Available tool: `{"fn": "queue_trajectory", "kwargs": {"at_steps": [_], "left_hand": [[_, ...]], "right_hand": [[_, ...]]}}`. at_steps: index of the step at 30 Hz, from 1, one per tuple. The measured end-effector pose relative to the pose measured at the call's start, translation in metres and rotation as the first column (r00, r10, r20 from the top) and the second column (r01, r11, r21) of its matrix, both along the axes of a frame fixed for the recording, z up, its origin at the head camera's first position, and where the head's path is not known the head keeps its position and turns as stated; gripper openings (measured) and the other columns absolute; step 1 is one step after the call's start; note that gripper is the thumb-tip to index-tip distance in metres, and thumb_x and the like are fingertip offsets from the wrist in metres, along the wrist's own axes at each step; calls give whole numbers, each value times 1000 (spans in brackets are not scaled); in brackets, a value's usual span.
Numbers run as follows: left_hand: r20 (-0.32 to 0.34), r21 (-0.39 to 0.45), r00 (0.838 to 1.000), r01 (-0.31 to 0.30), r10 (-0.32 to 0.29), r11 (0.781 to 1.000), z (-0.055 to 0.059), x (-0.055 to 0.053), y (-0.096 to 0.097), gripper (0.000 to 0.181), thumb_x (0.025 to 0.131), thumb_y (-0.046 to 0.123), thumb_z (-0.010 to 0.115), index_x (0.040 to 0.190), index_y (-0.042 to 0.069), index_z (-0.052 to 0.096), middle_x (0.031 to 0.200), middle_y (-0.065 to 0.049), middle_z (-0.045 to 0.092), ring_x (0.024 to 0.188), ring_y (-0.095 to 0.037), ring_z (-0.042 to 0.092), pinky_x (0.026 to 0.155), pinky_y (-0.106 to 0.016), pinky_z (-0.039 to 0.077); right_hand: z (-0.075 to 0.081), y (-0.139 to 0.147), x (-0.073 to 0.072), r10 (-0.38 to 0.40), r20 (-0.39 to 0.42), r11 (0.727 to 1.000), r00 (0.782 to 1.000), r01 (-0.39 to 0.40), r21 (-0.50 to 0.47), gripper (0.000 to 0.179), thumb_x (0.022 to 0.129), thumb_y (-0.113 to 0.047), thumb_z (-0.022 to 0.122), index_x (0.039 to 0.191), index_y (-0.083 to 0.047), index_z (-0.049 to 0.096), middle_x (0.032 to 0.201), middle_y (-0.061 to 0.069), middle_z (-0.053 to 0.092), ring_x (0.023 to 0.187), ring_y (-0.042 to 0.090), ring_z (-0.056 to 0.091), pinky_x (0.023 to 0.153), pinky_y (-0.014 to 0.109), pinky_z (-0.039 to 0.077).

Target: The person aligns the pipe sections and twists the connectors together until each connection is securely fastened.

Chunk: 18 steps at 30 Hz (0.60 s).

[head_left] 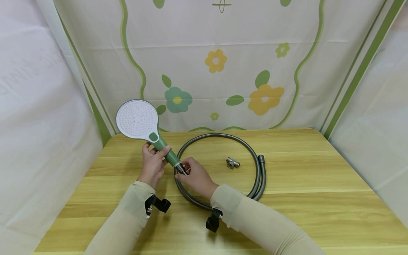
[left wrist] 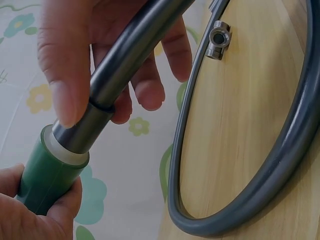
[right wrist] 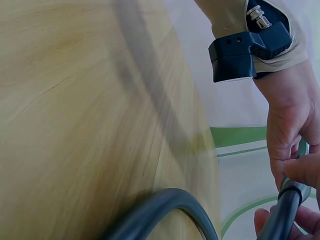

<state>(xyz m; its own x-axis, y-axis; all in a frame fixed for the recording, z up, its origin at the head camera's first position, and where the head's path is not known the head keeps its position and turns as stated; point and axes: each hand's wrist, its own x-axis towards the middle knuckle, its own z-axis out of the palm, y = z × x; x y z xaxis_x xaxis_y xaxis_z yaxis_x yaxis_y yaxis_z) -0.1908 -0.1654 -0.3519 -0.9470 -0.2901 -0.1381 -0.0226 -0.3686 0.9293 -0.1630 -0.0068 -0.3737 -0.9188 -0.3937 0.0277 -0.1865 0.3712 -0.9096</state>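
A round white-faced shower head [head_left: 137,118] with a green handle is held up at the left in the head view, its face toward me. My left hand [head_left: 152,164] grips the green handle [left wrist: 50,175]. At the handle's lower end, the dark grey collar of a shower hose [head_left: 220,135] meets the handle's white ring. The thumb and fingers of my right hand [head_left: 198,179] lie on opposite sides of this collar [left wrist: 82,127] and pinch it. Any thread inside the joint is hidden.
The hose lies looped on the wooden table [head_left: 296,209], its other end piece [head_left: 261,158] pointing away from me. A small metal tee fitting [head_left: 232,163] lies inside the loop. Flower-printed cloth [head_left: 191,71] hangs behind the table, with pale cloth on both sides.
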Motion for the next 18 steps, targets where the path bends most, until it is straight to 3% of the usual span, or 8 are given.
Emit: {"fn": "queue_trajectory", "kwargs": {"at_steps": [18], "left_hand": [[16,-8,1000,2,-2,1000,2,1,0,79,93,-3,58,149,21,7,126,-9,41,108,-24,55,90,-37,51]], "right_hand": [[-1,0,0,-19,-12,1000,1000,19,-1,28,92,-19,68,114,-7,57,96,3,57,79,15,54,63,26,48]]}}
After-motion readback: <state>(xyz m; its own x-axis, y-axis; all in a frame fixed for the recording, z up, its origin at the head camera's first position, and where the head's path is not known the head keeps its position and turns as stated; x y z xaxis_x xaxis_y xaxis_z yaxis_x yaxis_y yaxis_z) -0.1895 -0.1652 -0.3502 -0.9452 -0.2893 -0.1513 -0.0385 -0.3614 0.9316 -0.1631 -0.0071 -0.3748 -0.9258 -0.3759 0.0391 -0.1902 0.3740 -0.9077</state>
